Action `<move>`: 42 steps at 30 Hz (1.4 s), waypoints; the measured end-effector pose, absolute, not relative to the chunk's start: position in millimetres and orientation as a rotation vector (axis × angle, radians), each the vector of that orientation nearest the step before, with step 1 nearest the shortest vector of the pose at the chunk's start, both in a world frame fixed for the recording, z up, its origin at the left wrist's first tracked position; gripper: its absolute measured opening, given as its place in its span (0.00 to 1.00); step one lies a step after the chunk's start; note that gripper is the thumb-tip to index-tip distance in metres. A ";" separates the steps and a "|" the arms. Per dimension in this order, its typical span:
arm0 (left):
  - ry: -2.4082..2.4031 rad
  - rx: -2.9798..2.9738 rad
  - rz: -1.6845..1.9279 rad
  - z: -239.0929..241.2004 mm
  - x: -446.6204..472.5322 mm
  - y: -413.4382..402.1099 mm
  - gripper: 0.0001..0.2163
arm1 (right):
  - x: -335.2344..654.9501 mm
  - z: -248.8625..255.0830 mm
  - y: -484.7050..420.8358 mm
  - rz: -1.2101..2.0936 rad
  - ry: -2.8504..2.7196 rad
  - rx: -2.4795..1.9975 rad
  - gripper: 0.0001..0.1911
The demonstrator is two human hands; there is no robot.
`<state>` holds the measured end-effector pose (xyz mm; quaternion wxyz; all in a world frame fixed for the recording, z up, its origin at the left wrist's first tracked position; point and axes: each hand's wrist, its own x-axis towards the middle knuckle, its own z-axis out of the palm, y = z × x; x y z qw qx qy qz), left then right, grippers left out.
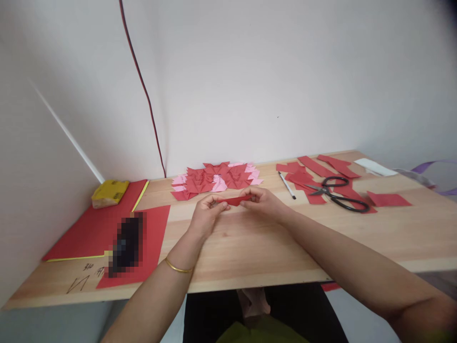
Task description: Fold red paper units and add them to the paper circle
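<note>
A small folded piece of red paper (233,201) is stretched between my two hands, a little above the wooden table (228,252). My left hand (209,213) pinches its left end between thumb and fingers. At the other end, my right hand (262,202) grips it the same way. Just behind the hands lies a cluster of folded red and pink paper pieces (200,181) with pointed tips. The fold details of the held paper are too small to make out.
Black-handled scissors (348,206) rest on red paper scraps (314,166) at the right, beside a pen (286,185). A white strip (374,166) lies farther right. At the left are red sheets (82,228), a yellow packet (110,193) and a blurred dark object (126,245). A cable (143,85) hangs along the wall.
</note>
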<state>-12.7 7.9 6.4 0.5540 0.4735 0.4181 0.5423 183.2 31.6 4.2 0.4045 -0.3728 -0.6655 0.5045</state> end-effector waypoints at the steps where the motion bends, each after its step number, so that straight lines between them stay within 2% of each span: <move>1: 1.000 1.158 1.282 6.7 -12.6 7.8 0.09 | 182.5 3.3 31.7 1.234 -1.697 -0.945 0.13; 11: 1.067 1.429 1.383 9.2 -12.8 7.9 0.05 | 183.6 6.7 32.0 1.058 -1.721 -0.848 0.08; 17: 1.145 1.741 1.255 14.6 -14.1 4.6 0.03 | 183.5 9.5 28.3 1.103 -1.760 -0.876 0.09; 26: 1.206 1.704 1.079 11.7 -15.5 4.1 0.07 | 183.6 13.9 27.1 1.070 -1.775 -0.994 0.13; 34: 1.253 2.122 1.094 15.0 -6.9 0.8 0.06 | 174.2 7.9 22.7 1.033 -1.914 -0.946 0.10; 42: 1.414 1.896 0.981 18.2 -15.0 2.2 0.04 | 181.3 16.1 24.9 0.981 -1.876 -0.990 0.09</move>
